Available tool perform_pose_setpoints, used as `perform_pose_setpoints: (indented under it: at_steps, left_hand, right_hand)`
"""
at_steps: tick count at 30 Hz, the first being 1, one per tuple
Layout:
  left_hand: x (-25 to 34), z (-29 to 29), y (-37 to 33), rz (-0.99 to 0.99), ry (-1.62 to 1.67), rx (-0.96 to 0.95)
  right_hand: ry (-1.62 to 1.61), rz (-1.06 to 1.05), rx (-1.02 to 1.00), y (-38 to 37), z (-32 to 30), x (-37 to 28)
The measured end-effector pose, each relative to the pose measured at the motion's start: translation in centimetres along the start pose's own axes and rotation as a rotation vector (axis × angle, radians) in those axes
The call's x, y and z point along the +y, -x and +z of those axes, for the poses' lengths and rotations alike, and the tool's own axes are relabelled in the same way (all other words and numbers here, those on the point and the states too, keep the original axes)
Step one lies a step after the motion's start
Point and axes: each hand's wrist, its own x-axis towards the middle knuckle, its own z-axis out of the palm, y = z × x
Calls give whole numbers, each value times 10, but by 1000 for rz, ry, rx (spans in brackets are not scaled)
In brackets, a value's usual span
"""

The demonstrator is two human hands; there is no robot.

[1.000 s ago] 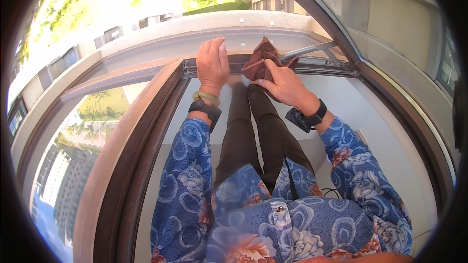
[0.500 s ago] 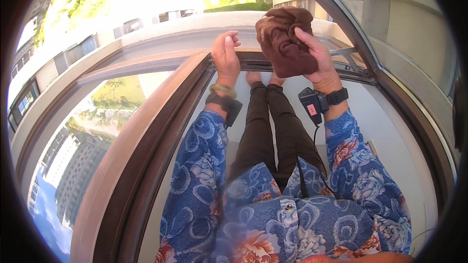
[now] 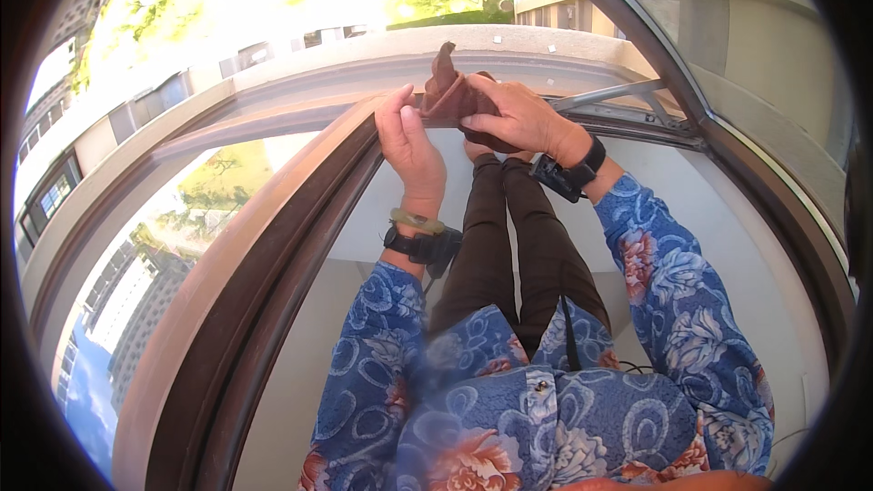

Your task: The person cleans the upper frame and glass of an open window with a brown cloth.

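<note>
My right hand [image 3: 516, 115] grips a crumpled brown cloth [image 3: 451, 93] and presses it against the brown window frame [image 3: 300, 218] near its upper corner. My left hand [image 3: 409, 141] rests just left of the cloth, fingers together, on the frame's edge, with its fingertips touching the cloth. Both arms wear blue floral sleeves; a black wristband sits on each wrist.
An open window sash [image 3: 637, 95] with a metal stay arm angles off to the right. A pale outer ledge [image 3: 300, 73] runs beyond the frame, with buildings and trees far below at left. My legs in dark trousers [image 3: 509, 245] stand against a white wall beneath the window.
My right hand has brought the cloth from the raised position down onto the frame's corner. My left hand has shifted a little along the frame toward the cloth.
</note>
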Motion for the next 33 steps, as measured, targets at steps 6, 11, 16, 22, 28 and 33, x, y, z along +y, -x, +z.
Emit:
perform_pose_setpoints:
  at_steps: [6,11,16,22,28,33]
  left_hand:
    - [24,-7,15,-72,29,-16]
    - [20,-11,18,-57,58,-30]
    - [20,-17,21,19,-49,-65]
    - [22,-13,20,72,-98,-94]
    - [26,-10,14,157,-225,-138]
    - [16,-3,15,242,-366,-271]
  right_hand:
    - [524,-276,-178,-19,25,8]
    - [588,-365,-124,-14,34,13]
    - [654,-311,-136,3,20,17]
    - [865,-143,-270,15,-25,17]
    - [-23,41,217,10,-111,-11]
    - [469,175,548,-1,-119,42]
